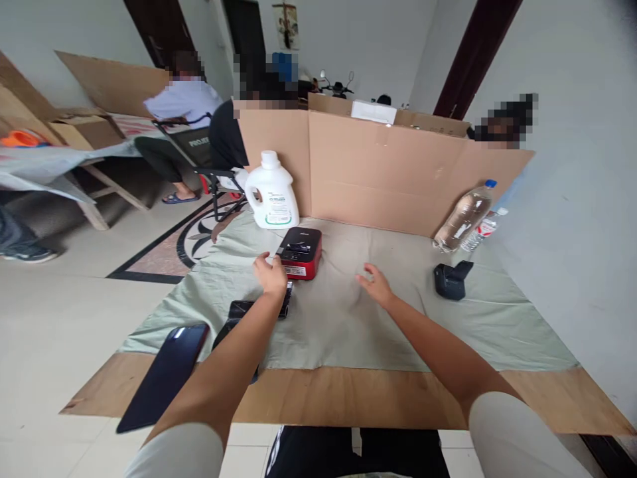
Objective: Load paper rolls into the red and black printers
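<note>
My left hand (271, 273) rests on the pale green cloth (348, 318) just left of a red and black box-shaped device (300, 252), its fingers curled near the device's front corner; whether it grips anything is hidden. Small black items (243, 309) lie under and behind that wrist. My right hand (374, 284) lies palm down on the bare cloth in the middle, fingers slightly spread, holding nothing. It is about a hand's width right of the device.
A white jug (272, 191) stands behind the device against a cardboard wall (378, 166). Two plastic bottles (465, 217) lean at the right, a small black object (452, 279) before them. A dark tablet (164, 375) overhangs the left table edge. People sit beyond.
</note>
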Demonstrator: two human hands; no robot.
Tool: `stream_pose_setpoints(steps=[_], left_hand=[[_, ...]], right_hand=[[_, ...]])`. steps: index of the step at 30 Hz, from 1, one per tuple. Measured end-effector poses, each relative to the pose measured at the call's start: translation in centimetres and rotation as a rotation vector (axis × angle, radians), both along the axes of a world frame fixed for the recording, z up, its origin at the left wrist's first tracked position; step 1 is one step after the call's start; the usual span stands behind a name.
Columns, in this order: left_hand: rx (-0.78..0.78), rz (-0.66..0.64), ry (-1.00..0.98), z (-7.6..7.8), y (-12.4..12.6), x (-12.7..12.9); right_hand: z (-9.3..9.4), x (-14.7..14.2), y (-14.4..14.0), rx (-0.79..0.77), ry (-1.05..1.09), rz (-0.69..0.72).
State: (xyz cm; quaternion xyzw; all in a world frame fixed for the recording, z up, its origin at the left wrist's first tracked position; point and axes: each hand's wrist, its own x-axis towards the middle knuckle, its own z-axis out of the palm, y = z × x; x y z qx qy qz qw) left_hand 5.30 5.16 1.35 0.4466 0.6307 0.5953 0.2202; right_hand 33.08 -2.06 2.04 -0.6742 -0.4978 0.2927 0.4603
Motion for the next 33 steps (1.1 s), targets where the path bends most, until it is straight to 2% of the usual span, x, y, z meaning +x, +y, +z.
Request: stream_pose_setpoints(steps=[1,2,3,6,7,9,12,17,19,23,26,30,33], left_hand=[[0.046,0.056,0.063,-0.3,-1.4,0.8],[0.098,0.015,0.131,-0.7,-2.9,1.9],[0.145,-0.110,0.194,-1.2,-4.6,3.3],[0.135,-0.669,0.361,-3.2,-9.6,8.8],[0.110,-0.808,0.440,-3.9,-11.1,10.8],[0.066,-0.973,0.611,-5.1,-13.5,14.0],[0.032,-1.110,0.765,-6.0,-15.8,16.3],[0.022,-1.165,0.820,-6.2,-16.8,15.6],[0.039,-1.167,0.805,-6.2,-16.9,15.2],[0.049,-1.147,0.763,-6.1,-16.7,15.1],[0.055,-1.070,0.694,-5.9,-16.2,15.0],[0.128,-0.936,0.513,-6.2,-15.5,14.8],[0.149,-0.909,0.390,-6.9,-15.1,14.7]], right_hand=[[0.5,3.2,-1.3,0.032,-0.065,-0.101],[1.0,6.5,-2.5,0.057,-0.123,-0.202],[1.5,9.6,-3.6,0.071,-0.172,-0.306],[1.8,16.9,-5.7,0.030,-0.286,-0.620],[1.5,18.4,-6.0,-0.077,-0.351,-0.721],[0.5,20.3,-6.2,-0.247,-0.409,-0.804],[-1.2,21.0,-6.0,-0.320,-0.417,-0.764],[-2.0,20.1,-5.9,-0.290,-0.449,-0.759],[-2.2,18.8,-6.2,-0.213,-0.448,-0.702],[-3.5,13.5,-7.7,0.026,-0.371,-0.471],[-5.0,8.3,-9.2,0.084,-0.331,-0.360],[-6.5,2.7,-10.7,0.101,-0.342,-0.325],[-6.8,0.4,-11.5,0.133,-0.311,-0.343]])
